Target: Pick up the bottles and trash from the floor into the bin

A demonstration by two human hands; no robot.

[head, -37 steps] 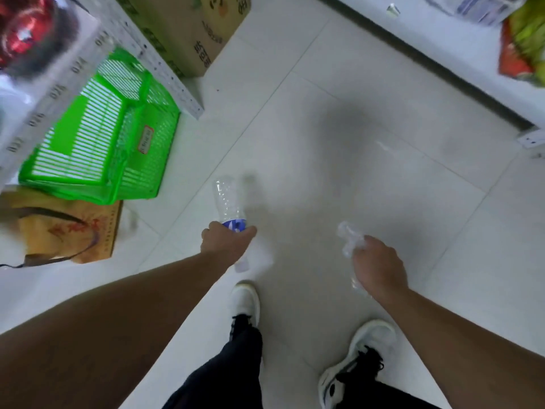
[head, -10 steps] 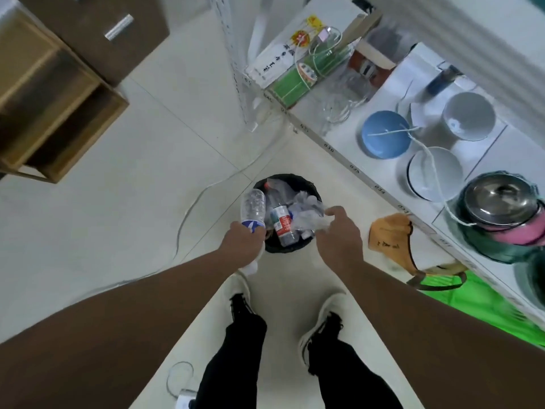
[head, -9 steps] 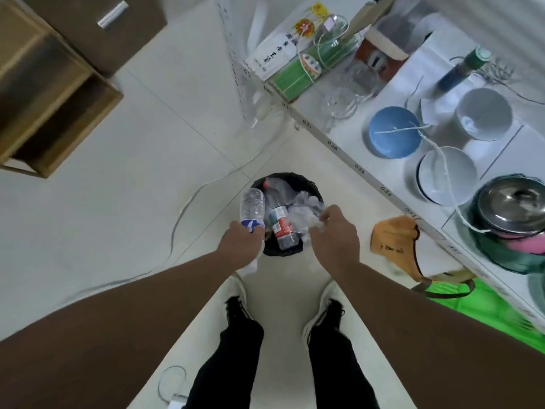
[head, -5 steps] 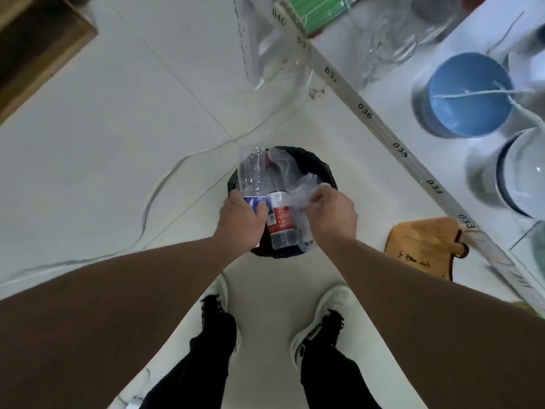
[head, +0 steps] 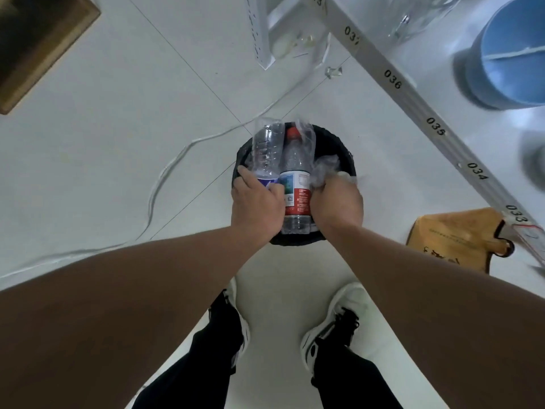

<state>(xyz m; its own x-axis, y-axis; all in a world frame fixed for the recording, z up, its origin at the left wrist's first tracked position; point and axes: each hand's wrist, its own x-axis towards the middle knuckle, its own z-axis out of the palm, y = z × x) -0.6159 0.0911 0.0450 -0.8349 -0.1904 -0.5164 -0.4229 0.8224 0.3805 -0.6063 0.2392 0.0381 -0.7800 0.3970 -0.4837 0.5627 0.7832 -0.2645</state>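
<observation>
Both hands are held over the black bin [head: 339, 143] on the floor. A clear bottle [head: 267, 149] with a blue label is gripped by the left hand [head: 256, 206], above the bin's left rim. Crumpled clear plastic [head: 326, 171] is clutched in the right hand [head: 337, 203], inside the bin. A red-capped bottle [head: 295, 172] sits in the bin between them.

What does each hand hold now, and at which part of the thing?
The left hand grips a clear bottle around its blue-labelled lower part. The right hand clutches crumpled clear plastic by one end. Both are over the bin.
</observation>
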